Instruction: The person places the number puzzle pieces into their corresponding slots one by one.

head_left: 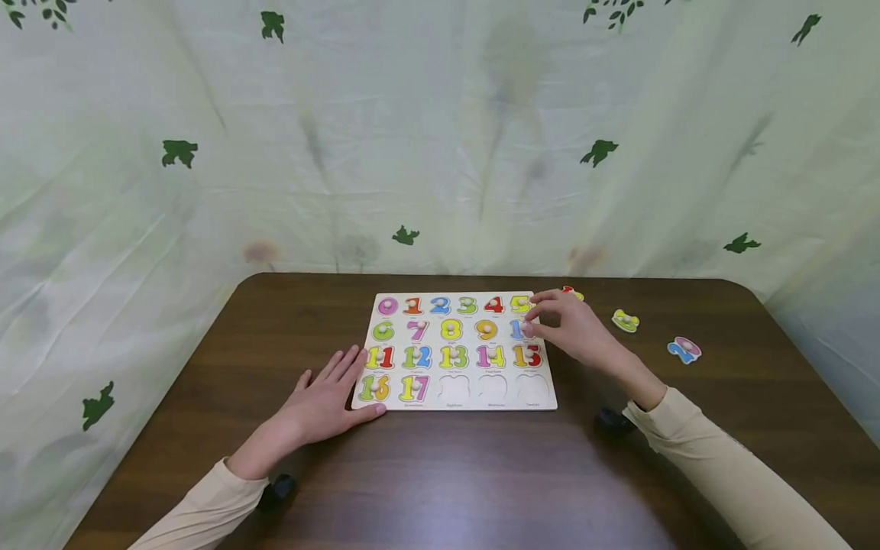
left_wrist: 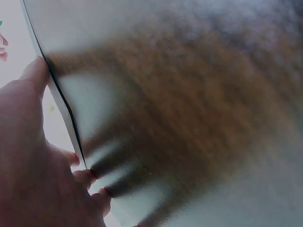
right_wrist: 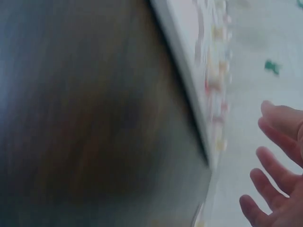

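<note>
A white number puzzle board (head_left: 474, 410) lies on the table, with knobbed number pieces 0 to 17 in their places and three bare recesses at its lower right. My left hand (head_left: 323, 401) rests with spread fingers at the board's left edge, its thumb by the lower left corner. Over the right side of the board hovers my right hand (head_left: 577, 328), fingers loosely bent and nothing visible between them. It partly hides the blue piece 10 (head_left: 516, 329) and is close to the yellow piece 5 (head_left: 520, 304). The right wrist view shows these fingers (right_wrist: 272, 165) apart.
To the right lie a green and yellow piece (head_left: 626, 321) and a blue and pink piece (head_left: 684, 350). A red and yellow piece (head_left: 573, 292) shows partly behind my right hand. The brown table (head_left: 447, 481) ends at a pale curtain (head_left: 440, 137).
</note>
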### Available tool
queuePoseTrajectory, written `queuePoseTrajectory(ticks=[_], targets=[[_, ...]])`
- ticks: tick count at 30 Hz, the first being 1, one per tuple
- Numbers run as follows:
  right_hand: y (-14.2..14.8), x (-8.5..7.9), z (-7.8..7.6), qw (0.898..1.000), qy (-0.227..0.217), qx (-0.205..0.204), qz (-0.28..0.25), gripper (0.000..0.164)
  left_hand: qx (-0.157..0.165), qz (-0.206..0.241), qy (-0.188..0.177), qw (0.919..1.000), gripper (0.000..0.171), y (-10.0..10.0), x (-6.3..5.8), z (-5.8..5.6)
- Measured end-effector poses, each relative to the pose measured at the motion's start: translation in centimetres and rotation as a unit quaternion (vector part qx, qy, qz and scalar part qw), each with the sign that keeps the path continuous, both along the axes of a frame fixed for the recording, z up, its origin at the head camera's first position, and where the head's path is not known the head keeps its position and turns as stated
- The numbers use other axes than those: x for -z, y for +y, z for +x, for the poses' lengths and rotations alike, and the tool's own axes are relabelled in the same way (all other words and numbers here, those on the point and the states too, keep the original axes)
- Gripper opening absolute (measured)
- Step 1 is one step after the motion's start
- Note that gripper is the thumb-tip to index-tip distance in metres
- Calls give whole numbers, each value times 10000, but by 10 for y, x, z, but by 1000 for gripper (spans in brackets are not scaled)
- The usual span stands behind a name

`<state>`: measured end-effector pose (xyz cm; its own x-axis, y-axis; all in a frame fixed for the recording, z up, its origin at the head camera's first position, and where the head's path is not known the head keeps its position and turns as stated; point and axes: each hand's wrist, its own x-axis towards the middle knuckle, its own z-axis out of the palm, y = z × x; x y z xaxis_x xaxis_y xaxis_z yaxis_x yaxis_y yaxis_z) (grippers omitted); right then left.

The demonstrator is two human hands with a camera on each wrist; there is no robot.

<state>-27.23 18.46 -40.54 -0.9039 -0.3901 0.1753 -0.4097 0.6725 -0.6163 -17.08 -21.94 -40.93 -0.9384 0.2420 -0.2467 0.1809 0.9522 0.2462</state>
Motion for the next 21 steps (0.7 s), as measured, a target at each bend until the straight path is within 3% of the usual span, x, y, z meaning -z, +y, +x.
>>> queuePoseTrajectory(ticks=[10,21], targets=[[55,5,-25,9962,452,581,466,20,17,48,44,10000,106,0,0,1],[65,4,-50,9930,365,992,521,19,13,2,-12,10000,105,-1,0,0]])
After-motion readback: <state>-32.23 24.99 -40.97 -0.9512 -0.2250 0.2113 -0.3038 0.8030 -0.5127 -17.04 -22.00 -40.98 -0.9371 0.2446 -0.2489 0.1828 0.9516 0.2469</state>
